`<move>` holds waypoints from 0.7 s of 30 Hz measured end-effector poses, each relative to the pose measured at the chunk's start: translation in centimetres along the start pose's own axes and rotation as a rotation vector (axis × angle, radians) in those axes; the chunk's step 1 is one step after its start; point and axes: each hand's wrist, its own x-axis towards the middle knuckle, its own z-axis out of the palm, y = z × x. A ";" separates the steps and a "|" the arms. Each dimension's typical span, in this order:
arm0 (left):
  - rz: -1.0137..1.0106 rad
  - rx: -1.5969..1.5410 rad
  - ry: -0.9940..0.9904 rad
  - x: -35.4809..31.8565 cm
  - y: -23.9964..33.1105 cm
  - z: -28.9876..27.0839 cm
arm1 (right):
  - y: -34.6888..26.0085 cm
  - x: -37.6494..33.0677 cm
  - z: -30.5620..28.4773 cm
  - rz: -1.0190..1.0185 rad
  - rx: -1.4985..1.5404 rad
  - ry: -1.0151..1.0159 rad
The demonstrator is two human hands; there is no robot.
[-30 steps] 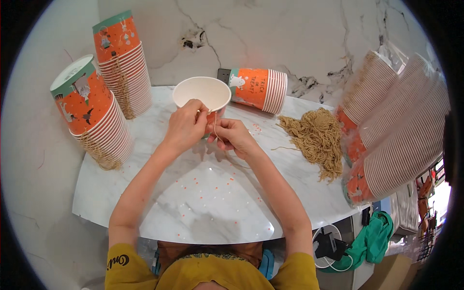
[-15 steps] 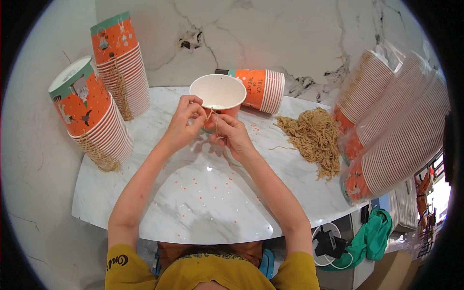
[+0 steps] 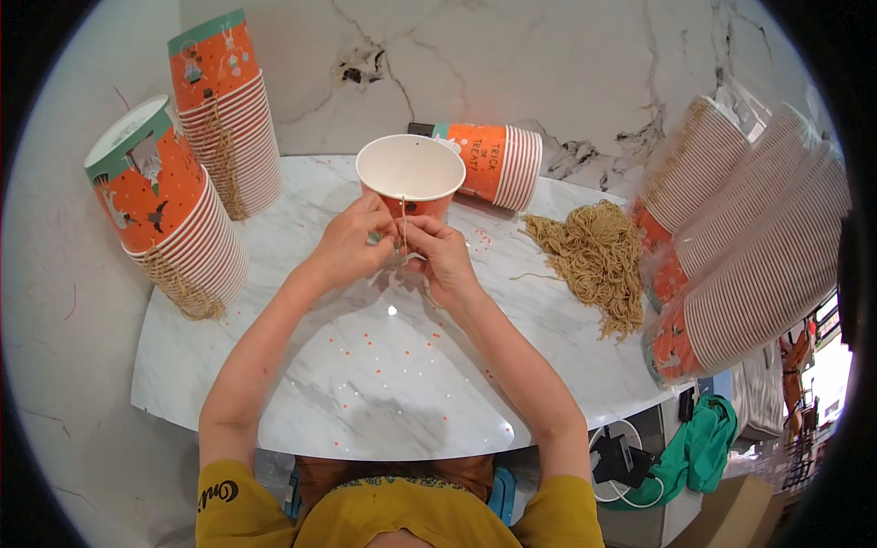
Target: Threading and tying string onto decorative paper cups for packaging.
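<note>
Orange paper cup (image 3: pixel 410 175), light and easily crushed: left hand (image 3: pixel 352 242) and right hand (image 3: pixel 443 251) pinch twine (image 3: pixel 402 224) at its rim, best gripped there.

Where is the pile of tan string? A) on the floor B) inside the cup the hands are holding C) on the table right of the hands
C: the tan string pile lies on the marble table, right of the hands and the open cup.
</note>
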 end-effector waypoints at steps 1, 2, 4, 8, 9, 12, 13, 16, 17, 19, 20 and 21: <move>-0.003 -0.002 0.000 0.0 0.0 0.0 | 0.0 0.0 0.0 -0.016 -0.008 0.024; -0.135 -0.091 -0.008 0.2 0.2 0.1 | 0.1 -0.1 0.0 -0.013 -0.009 0.024; -0.271 -0.180 -0.014 0.4 0.2 0.0 | 0.0 -0.2 0.2 -0.016 -0.102 0.048; -0.447 -0.481 0.059 0.8 0.9 -0.1 | 0.4 -0.5 0.7 -0.028 -0.160 0.043; -0.524 -0.620 0.068 0.9 1.2 0.0 | 0.4 -0.5 0.6 -0.051 -0.211 0.013; -0.515 -0.710 0.096 0.7 1.0 0.8 | 0.3 -0.8 1.4 -0.085 -0.282 -0.027; -0.517 -0.710 0.097 0.6 0.9 0.9 | 0.3 -0.9 1.5 -0.102 -0.304 -0.026; -0.491 -0.673 0.080 0.5 0.5 1.0 | 0.4 -0.9 1.5 -0.123 -0.337 -0.030; -0.478 -0.703 0.092 0.4 0.4 0.9 | 0.4 -0.9 1.4 -0.123 -0.338 -0.030; -0.464 -0.734 0.104 0.6 0.5 0.7 | 0.0 -0.7 0.9 -0.148 -0.338 -0.005; -0.529 -0.691 0.105 0.8 0.7 0.4 | -0.2 -0.7 0.8 -0.148 -0.340 -0.004; -0.593 -0.649 0.105 0.9 0.9 0.2 | -0.4 -0.7 0.7 -0.143 -0.324 0.023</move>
